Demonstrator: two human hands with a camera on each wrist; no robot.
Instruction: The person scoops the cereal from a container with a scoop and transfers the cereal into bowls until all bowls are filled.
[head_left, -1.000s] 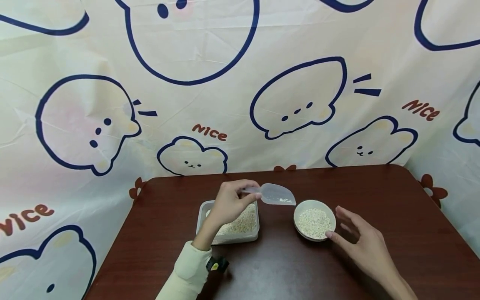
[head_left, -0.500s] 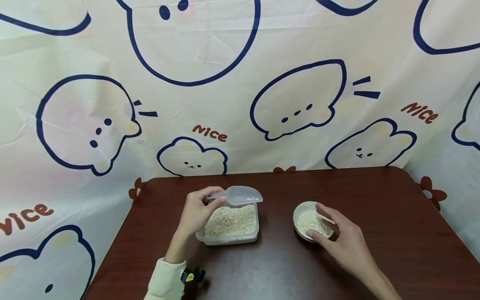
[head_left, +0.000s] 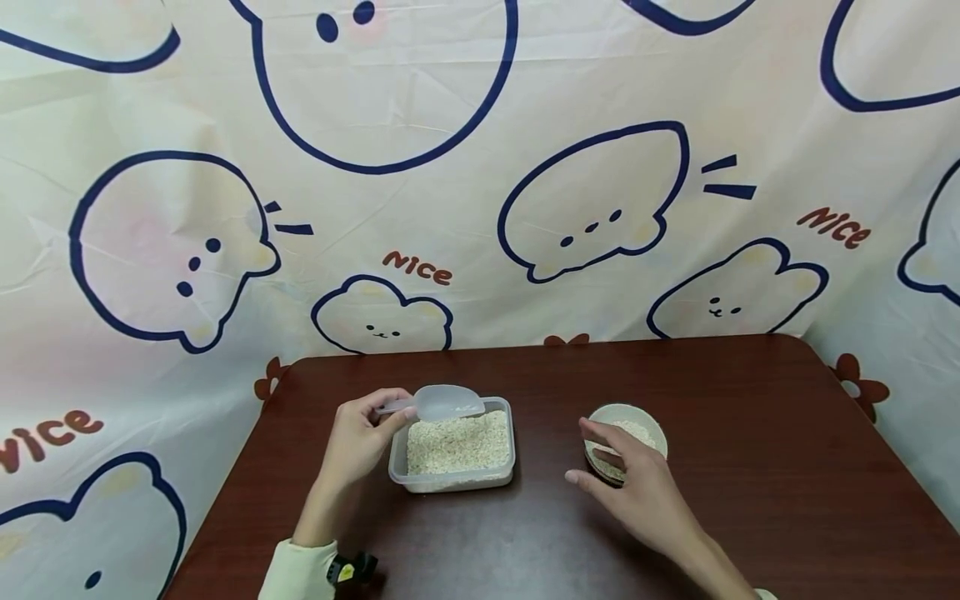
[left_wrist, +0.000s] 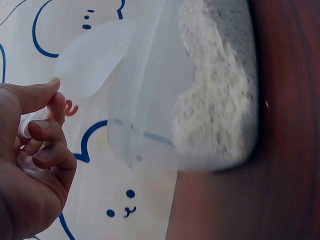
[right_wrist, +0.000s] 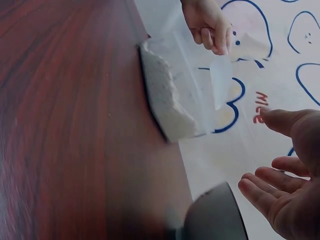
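My left hand [head_left: 358,443] pinches the handle of a translucent plastic scoop [head_left: 444,402], held over the back left part of a clear rectangular container [head_left: 459,482]. Pale oat flakes [head_left: 459,442] fill much of that container; in the left wrist view the flakes [left_wrist: 215,100] heap unevenly against its wall. My right hand [head_left: 637,492] hovers in front of a small white bowl [head_left: 651,417], its fingers spread and nothing in them. Oats lie in the bowl too, partly hidden by those fingers. In the right wrist view the bowl [right_wrist: 215,215] stands below my right hand [right_wrist: 290,175].
Both vessels stand on a dark reddish-brown table [head_left: 540,533], a gap between them. A pale curtain [head_left: 480,208] printed with blue cartoon outlines hangs behind the table and along its sides. A dark band [head_left: 352,569] sits on my left wrist.
My left hand has carried the scoop leftward from near the bowl to above the container. My right hand has moved left, from the bowl's right side to in front of it.
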